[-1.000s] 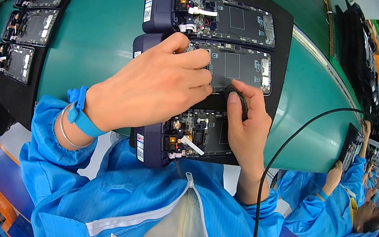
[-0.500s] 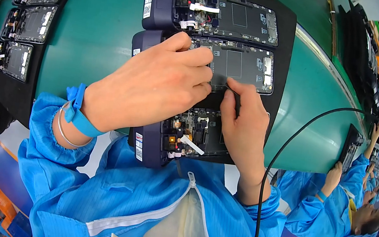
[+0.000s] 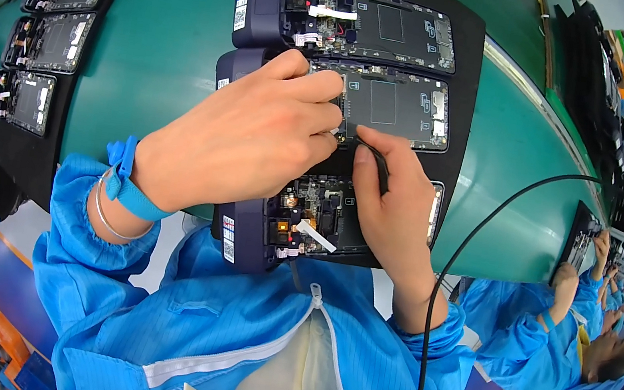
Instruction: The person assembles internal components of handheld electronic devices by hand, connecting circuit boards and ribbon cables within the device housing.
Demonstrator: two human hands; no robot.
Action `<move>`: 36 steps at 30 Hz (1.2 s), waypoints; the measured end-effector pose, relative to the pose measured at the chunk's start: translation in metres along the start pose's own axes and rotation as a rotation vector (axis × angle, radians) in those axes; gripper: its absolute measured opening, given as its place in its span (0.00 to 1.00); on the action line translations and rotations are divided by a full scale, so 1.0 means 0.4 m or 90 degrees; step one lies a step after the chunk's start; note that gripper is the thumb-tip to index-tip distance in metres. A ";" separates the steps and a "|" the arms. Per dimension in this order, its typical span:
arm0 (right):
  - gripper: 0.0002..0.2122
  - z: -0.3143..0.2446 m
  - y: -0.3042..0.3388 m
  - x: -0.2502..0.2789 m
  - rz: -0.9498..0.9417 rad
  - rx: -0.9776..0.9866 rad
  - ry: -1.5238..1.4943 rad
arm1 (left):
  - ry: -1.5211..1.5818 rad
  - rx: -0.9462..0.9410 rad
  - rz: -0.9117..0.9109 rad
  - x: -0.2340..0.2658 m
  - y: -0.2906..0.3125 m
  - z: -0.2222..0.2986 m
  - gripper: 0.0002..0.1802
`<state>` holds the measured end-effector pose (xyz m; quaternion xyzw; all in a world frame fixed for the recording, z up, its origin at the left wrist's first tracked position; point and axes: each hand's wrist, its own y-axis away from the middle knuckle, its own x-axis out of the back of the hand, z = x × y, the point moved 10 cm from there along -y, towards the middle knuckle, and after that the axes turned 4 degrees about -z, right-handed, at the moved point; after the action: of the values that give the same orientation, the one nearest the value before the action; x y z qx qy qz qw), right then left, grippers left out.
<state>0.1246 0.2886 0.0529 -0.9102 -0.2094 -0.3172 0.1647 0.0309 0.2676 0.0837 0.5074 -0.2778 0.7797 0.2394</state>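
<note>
Opened device, middle of three [image 3: 390, 106]: lies on a black mat [image 3: 471, 49] on the green bench [image 3: 154, 66], circuit side up.
Left hand [image 3: 248, 137]: grip curled, fingertips pressing the device's near edge.
Right hand [image 3: 396, 199]: grip pinched on a thin dark tool [image 3: 377, 164], tip at that edge.
Step in hand: apparently fine work at the board's edge.
Next move: calls for a steady tip.

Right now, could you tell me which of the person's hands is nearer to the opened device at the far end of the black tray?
Left. The left hand rests on the middle device, just below the far device. The right hand sits lower, over the near device.
</note>
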 end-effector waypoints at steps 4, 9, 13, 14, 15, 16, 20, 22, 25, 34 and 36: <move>0.08 -0.004 -0.003 -0.005 0.005 0.043 0.029 | 0.003 -0.001 -0.010 -0.001 -0.002 -0.001 0.11; 0.08 -0.011 -0.007 -0.009 -0.001 0.061 0.041 | 0.016 -0.008 -0.002 -0.003 -0.004 -0.001 0.10; 0.08 -0.022 -0.010 -0.011 0.007 0.098 0.038 | 0.005 -0.007 0.002 -0.003 -0.002 0.000 0.10; 0.08 -0.027 -0.010 -0.013 0.005 0.108 0.054 | 0.005 -0.010 0.004 -0.002 -0.002 0.000 0.10; 0.08 -0.028 -0.009 -0.013 0.004 0.108 0.054 | 0.005 -0.013 0.007 -0.002 -0.003 0.001 0.09; 0.08 -0.026 -0.008 -0.018 -0.008 0.096 0.077 | 0.005 -0.012 0.007 -0.003 -0.003 0.001 0.09; 0.08 -0.041 -0.014 -0.030 -0.048 0.068 0.151 | 0.010 -0.012 0.002 -0.005 -0.002 0.004 0.09; 0.08 -0.028 -0.018 -0.027 -0.032 0.069 0.096 | 0.008 -0.012 0.000 -0.002 -0.003 0.002 0.09; 0.08 -0.013 -0.012 -0.015 -0.005 0.059 0.037 | 0.013 -0.008 -0.003 -0.004 -0.005 0.000 0.08; 0.09 0.004 -0.012 -0.018 -0.055 -0.015 0.046 | -0.014 -0.007 -0.011 0.009 -0.001 0.011 0.08; 0.10 0.012 -0.003 -0.004 -0.033 -0.060 -0.024 | -0.092 0.046 0.017 0.029 0.010 0.014 0.06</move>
<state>0.1255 0.2914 0.0484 -0.9169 -0.2208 -0.3138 0.1097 0.0276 0.2619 0.0953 0.5671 -0.2725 0.7537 0.1900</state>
